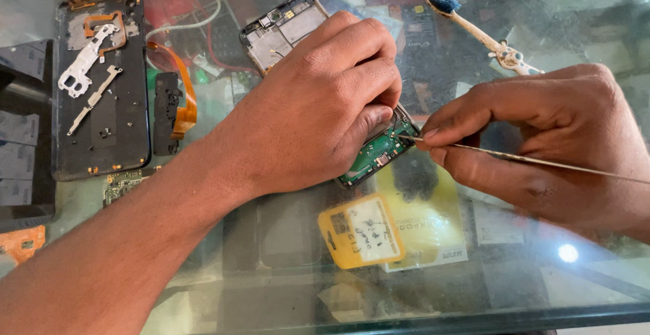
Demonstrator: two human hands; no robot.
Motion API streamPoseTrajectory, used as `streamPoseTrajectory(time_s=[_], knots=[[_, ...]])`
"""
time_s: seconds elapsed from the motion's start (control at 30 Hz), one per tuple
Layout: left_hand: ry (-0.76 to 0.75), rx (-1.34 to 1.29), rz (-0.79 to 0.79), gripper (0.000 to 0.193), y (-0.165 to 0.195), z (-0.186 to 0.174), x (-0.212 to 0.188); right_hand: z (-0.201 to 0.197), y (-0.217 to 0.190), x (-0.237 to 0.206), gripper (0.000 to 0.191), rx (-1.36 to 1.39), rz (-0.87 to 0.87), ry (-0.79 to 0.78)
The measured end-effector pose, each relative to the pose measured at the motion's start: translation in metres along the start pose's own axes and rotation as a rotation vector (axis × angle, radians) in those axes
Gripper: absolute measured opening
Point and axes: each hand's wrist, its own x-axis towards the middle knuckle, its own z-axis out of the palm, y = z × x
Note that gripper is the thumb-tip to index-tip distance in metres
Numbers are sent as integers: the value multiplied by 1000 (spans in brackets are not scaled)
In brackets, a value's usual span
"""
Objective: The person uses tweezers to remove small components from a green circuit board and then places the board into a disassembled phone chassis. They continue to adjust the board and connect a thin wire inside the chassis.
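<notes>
Green circuit board (379,151) in the opened phone (291,27); black back cover (101,84) far left; orange ribbon cable (184,95); blue-bristled toothbrush (474,27); yellow tag (362,230) near.

The opened phone (298,34) lies on the glass counter (284,240) under the left hand (318,105), its upper end showing beyond the knuckles and its lower circuit board (376,153) just off the thumb. The right hand (548,145) sits to the right of the left hand, its thin metal tool (528,160) reaching left to the board's edge. Beyond the right hand lies a toothbrush (477,32). Well left of the left hand lies the phone's back cover (101,84), with small brackets (84,61) on it.
</notes>
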Motion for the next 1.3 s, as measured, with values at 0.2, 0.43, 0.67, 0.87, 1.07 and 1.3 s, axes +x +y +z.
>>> streamPoseTrajectory(time_s=[0.2, 0.43, 0.67, 0.87, 1.07, 1.3], knots=[[-2, -2, -12, 8, 0, -2, -1, 1, -1, -2, 11, 26, 126, 18], [3, 28, -1, 7, -1, 1, -1, 1, 7, -7, 9, 76, -18, 39], [38, 96, 55, 9, 1, 2, 2, 1, 14, -10, 14, 138, -6, 20], [61, 49, 56, 11, 7, -8, 5, 1, 12, -10, 15, 98, 83, 68], [115, 94, 30, 11, 2, -13, 3, 1, 14, -7, 14, 66, 30, 55], [60, 112, -15, 9, -4, -6, -1, 3, 6, -4, 15, 114, 49, 76]])
